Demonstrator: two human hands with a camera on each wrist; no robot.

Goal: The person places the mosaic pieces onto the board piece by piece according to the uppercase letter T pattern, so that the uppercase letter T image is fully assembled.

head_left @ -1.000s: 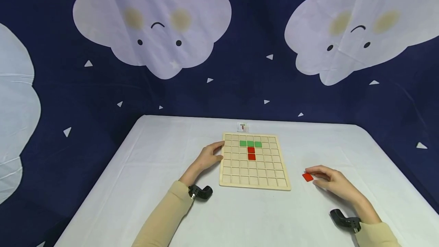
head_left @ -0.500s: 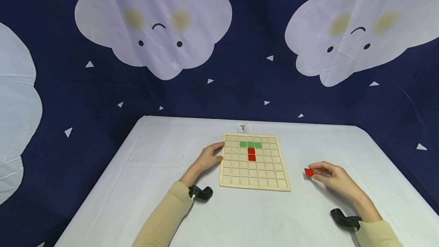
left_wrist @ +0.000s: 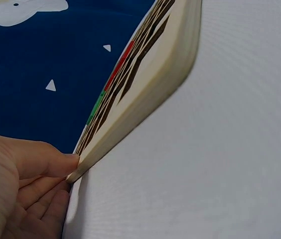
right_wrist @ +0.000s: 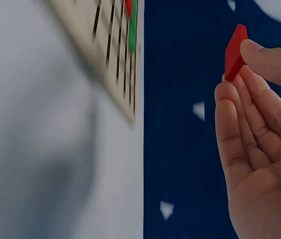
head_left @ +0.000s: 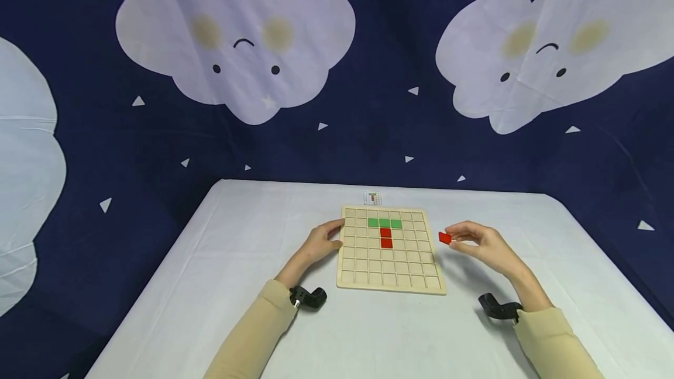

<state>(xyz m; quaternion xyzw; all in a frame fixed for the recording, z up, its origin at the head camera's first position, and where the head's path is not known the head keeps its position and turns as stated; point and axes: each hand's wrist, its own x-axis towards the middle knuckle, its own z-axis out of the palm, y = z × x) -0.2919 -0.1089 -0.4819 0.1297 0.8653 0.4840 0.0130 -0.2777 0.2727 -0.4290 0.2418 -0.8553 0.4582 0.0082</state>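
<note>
A square wooden grid board [head_left: 365, 278] lies on the table, with a row of green tiles [head_left: 385, 223] and two red tiles [head_left: 387, 243] below its middle, forming a T. My left hand [head_left: 318, 243] touches the board's left edge, thumb and index finger spread apart along it; the left wrist view has the thumb [left_wrist: 56, 160] at the rim. Just off the board's right side, my right hand [head_left: 484, 244] pinches a red square tile [right_wrist: 235, 54] between thumb and fingers. That tile is raised above the table, tilted in the right wrist view.
A small printed card [head_left: 372, 197] with a coloured T pattern lies behind the board. White cloth covers the table [head_left: 253, 221]. Behind it hangs a dark blue curtain [head_left: 379, 104] with clouds and triangles.
My right hand has lifted the red tile from the table and carried it left and away from me, toward the board. The left hand and the board have stayed in place.
</note>
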